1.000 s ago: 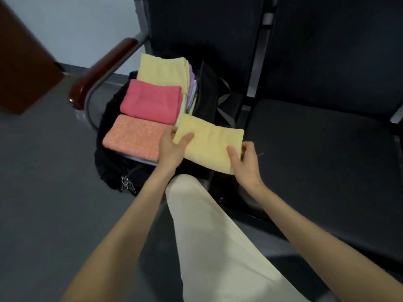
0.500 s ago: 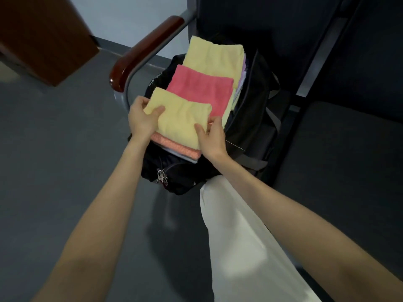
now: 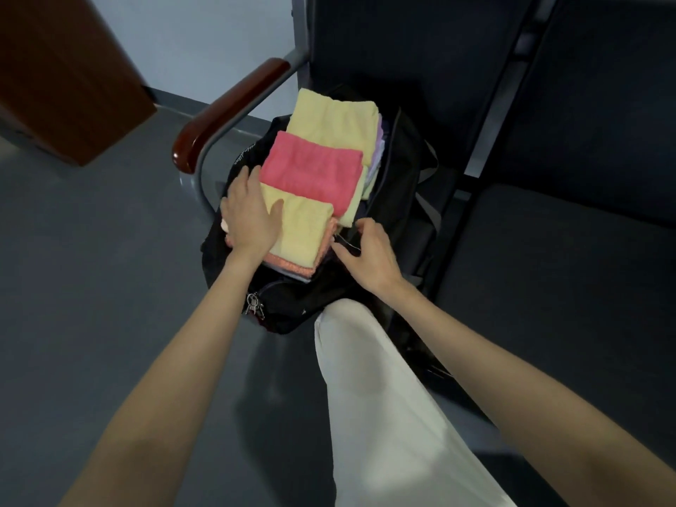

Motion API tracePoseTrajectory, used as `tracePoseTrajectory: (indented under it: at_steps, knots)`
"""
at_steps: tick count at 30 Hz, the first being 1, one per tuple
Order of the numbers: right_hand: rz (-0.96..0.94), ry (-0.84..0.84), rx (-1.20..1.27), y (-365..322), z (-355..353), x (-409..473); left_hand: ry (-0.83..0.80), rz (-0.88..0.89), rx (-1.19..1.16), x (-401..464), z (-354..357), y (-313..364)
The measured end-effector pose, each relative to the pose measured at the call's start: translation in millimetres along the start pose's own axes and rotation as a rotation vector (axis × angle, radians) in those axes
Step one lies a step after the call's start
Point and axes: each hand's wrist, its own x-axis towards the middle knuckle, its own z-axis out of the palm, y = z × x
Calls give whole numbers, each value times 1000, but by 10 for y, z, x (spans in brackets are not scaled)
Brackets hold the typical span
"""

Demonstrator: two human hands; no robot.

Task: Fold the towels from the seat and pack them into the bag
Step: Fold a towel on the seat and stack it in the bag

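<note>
At the far left stands a brown wooden cabinet (image 3: 69,78), with grey floor (image 3: 91,287) in front of it. Moving right, a wooden armrest (image 3: 226,111) on a metal frame edges the seat that carries the black bag (image 3: 292,305), its zip pulls (image 3: 255,303) hanging at the near end. The bag lies open and is stacked full. The left hand (image 3: 250,217) rests flat, fingers straight and spread, on the left part of the near yellow towel (image 3: 300,228), pressing it down onto an orange towel (image 3: 292,263) beneath. Behind these sits a pink towel (image 3: 314,173), then a far yellow towel (image 3: 334,122), with pale purple towel edges (image 3: 378,151) showing along the right side. The right hand (image 3: 369,254) is at the right edge of the near stack, its fingers curled against the bag's rim; whether they pinch cloth, the bag's edge or nothing cannot be told. A white trouser leg (image 3: 384,397) rises from below, and further right the next dark seat (image 3: 548,268) shows no towels.

The packing looks almost done, judging from the bare seat. The risk now is the height of the piles: they rise above the bag's opening, so closing it could drag the top towels askew or catch terry cloth in the zip. If the left hand lifts before the right side is tucked, the near yellow towel may slide leftward over the bag's edge and unfold.
</note>
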Motion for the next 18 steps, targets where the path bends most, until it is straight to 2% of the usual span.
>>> tracePoseTrajectory:
  at_steps: [4, 9, 14, 18]
  knots:
    - [-25, -57, -308, 419, -476, -215, -139, 200, 6, -230, 100, 598]
    - [75, -67, -433, 967, -1285, -585, -283, 364, 45, -562, 377, 1483]
    - [258, -8, -522, 1739, -2159, -1228, -416, 399, -10, -1046, 764, 2378]
    - [484, 32, -566, 2490, -2814, -1874, -543, 503, 6, -1527, 1143, 3027]
